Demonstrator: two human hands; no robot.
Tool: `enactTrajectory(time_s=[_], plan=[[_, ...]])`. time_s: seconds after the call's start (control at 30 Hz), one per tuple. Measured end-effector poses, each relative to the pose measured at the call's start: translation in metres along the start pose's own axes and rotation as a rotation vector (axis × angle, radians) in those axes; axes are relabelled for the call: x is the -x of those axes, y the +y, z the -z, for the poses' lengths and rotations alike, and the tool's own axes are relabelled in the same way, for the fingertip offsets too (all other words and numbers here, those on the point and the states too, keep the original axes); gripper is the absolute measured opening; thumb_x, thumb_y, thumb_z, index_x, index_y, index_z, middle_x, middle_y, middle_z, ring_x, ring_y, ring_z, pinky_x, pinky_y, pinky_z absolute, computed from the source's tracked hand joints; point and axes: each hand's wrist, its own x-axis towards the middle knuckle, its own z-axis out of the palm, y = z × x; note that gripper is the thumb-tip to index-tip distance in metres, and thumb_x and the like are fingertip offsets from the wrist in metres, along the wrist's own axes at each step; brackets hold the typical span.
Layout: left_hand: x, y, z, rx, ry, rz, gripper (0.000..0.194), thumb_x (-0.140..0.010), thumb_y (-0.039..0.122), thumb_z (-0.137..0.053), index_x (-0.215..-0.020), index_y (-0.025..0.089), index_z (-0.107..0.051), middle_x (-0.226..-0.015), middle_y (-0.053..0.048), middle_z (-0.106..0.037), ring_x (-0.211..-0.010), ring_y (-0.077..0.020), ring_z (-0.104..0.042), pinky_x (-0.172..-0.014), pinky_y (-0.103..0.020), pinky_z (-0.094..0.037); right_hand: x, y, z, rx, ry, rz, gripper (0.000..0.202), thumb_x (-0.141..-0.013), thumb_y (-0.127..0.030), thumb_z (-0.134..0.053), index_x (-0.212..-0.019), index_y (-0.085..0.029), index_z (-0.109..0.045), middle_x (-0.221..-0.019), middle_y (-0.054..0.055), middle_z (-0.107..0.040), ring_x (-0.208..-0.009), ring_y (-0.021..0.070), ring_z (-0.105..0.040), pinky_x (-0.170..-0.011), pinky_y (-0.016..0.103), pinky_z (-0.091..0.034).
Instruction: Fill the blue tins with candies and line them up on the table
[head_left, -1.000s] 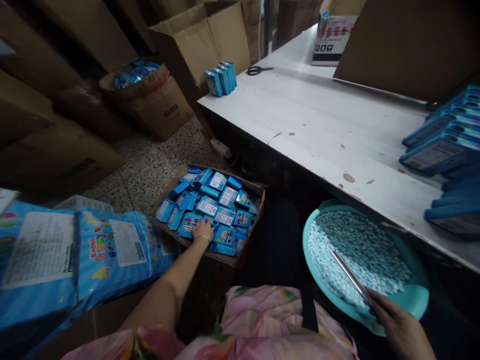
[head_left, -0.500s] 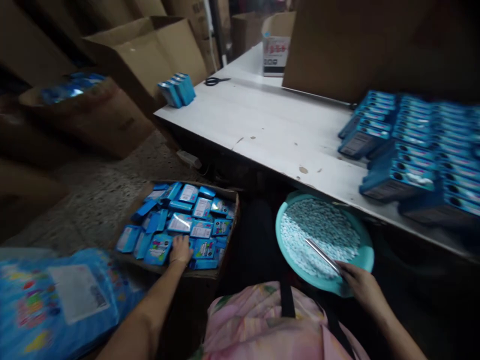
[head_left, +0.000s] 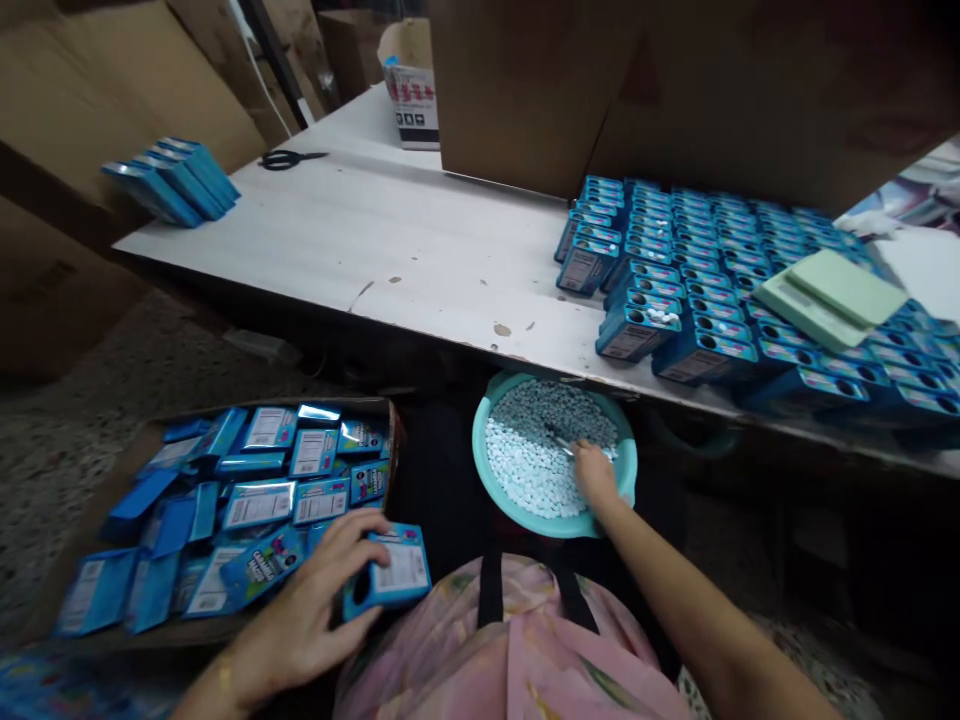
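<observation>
My left hand (head_left: pixel 311 600) is closed around a small blue box (head_left: pixel 401 565), whose dark round opening faces left, near my lap. Behind it, a carton (head_left: pixel 395 440) holds several loose blue boxes (head_left: pixel 259 502). My right hand (head_left: pixel 596 475) grips a metal scoop (head_left: pixel 564 448), its far end sunk in small pale pieces (head_left: pixel 529 470) that fill a turquoise basin (head_left: pixel 484 460). The scoop's sunken end is hidden.
A white table (head_left: pixel 450 270) runs across behind the basin. Rows of blue boxes (head_left: pixel 697 350) stand on its right, with a pale green object (head_left: pixel 832 295) on top. Scissors (head_left: pixel 289 159), upright blue boxes (head_left: pixel 180 182) and large cardboard (head_left: pixel 525 100) are further back.
My left hand has come out of the carton with a blue box. My right hand has moved over the basin, and the scoop has gone into the pieces. The view has swung right.
</observation>
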Motion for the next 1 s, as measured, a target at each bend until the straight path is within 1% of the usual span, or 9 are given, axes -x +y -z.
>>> enactTrajectory(time_s=[0.1, 0.17, 0.23, 0.37, 0.47, 0.63, 0.8, 0.9, 1.0], plan=[[-0.023, 0.031, -0.034, -0.007, 0.186, 0.023, 0.032, -0.064, 0.028, -0.060, -0.095, 0.032, -0.060, -0.131, -0.003, -0.039, -0.121, -0.0275, -0.036, -0.099, -0.043, -0.036, -0.009, -0.027, -0.021, -0.113, -0.030, -0.001, 0.036, -0.080, -0.007, -0.032, -0.105, -0.013, -0.058, -0.100, 0.012, -0.059, -0.091, 0.0178, -0.052, -0.078, 0.027, -0.036], [-0.028, 0.035, -0.054, 0.014, 0.308, 0.093, 0.045, -0.066, 0.027, -0.059, -0.109, 0.034, -0.052, -0.133, -0.003, -0.036, -0.120, -0.0271, -0.038, -0.099, -0.044, -0.036, -0.014, -0.034, -0.031, -0.202, -0.039, -0.003, 0.036, -0.078, -0.006, -0.036, -0.104, -0.014, -0.059, -0.100, 0.012, -0.060, -0.092, 0.0182, -0.053, -0.078, 0.027, -0.037], [-0.027, 0.032, -0.067, 0.085, 0.370, 0.170, 0.055, -0.067, 0.027, -0.059, -0.119, 0.036, -0.042, -0.128, -0.004, -0.042, -0.115, -0.0254, -0.045, -0.097, -0.044, -0.039, -0.018, -0.032, -0.035, -0.309, -0.056, 0.004, 0.035, -0.076, -0.007, -0.040, -0.102, -0.014, -0.062, -0.097, 0.010, -0.063, -0.091, 0.0181, -0.054, -0.078, 0.026, -0.038], [-0.030, 0.030, -0.070, 0.380, 0.420, 0.390, 0.056, -0.066, 0.032, -0.063, -0.116, 0.029, -0.040, -0.106, -0.004, -0.059, -0.096, -0.0229, -0.058, -0.084, -0.040, -0.049, -0.020, -0.017, -0.036, -0.536, -0.110, 0.030, 0.033, -0.072, -0.010, -0.046, -0.100, -0.012, -0.065, -0.086, 0.004, -0.067, -0.078, 0.0156, -0.058, -0.071, 0.024, -0.043], [-0.056, 0.043, -0.060, 0.554, 0.365, 0.419, 0.050, -0.065, 0.036, -0.064, -0.109, 0.022, -0.046, -0.094, -0.003, -0.063, -0.083, -0.0196, -0.062, -0.075, -0.035, -0.052, -0.014, -0.005, -0.028, -0.669, -0.135, 0.033, 0.034, -0.071, -0.013, -0.046, -0.099, -0.010, -0.065, -0.079, 0.004, -0.067, -0.066, 0.0133, -0.058, -0.062, 0.023, -0.045], [-0.124, 0.073, -0.055, 0.555, 0.280, 0.196, 0.042, -0.069, 0.035, -0.059, -0.107, 0.021, -0.048, -0.102, -0.002, -0.060, -0.090, -0.0172, -0.058, -0.082, -0.032, -0.047, 0.009, 0.023, 0.020, -0.790, -0.124, 0.057, 0.035, -0.067, -0.014, -0.048, -0.097, -0.011, -0.066, -0.074, 0.004, -0.066, -0.056, 0.0106, -0.053, -0.055, 0.023, -0.044], [-0.176, 0.083, -0.079, 0.375, 0.203, 0.070, 0.040, -0.069, 0.027, -0.059, -0.107, 0.021, -0.047, -0.097, -0.002, -0.060, -0.088, -0.0168, -0.057, -0.081, -0.030, -0.044, 0.034, 0.049, 0.090, -0.726, -0.009, 0.221, 0.032, -0.072, -0.019, -0.047, -0.097, -0.015, -0.067, -0.079, 0.004, -0.065, -0.068, 0.0127, -0.056, -0.063, 0.023, -0.043], [-0.195, 0.087, -0.096, 0.286, 0.168, 0.010, 0.041, -0.068, 0.021, -0.057, -0.108, 0.022, -0.047, -0.099, -0.003, -0.059, -0.091, -0.0177, -0.056, -0.081, -0.030, -0.043, 0.042, 0.048, 0.119, -0.596, -0.010, 0.304, 0.030, -0.076, -0.020, -0.045, -0.096, -0.020, -0.067, -0.083, 0.003, -0.066, -0.076, 0.0133, -0.057, -0.068, 0.022, -0.041], [-0.207, 0.093, -0.108, 0.201, 0.129, -0.036, 0.040, -0.068, 0.017, -0.056, -0.106, 0.021, -0.049, -0.098, -0.004, -0.059, -0.092, -0.0186, -0.055, -0.082, -0.031, -0.043, 0.044, 0.034, 0.136, -0.410, -0.025, 0.345, 0.030, -0.077, -0.016, -0.043, -0.091, -0.023, -0.068, -0.086, 0.001, -0.066, -0.081, 0.0133, -0.057, -0.070, 0.021, -0.039]])
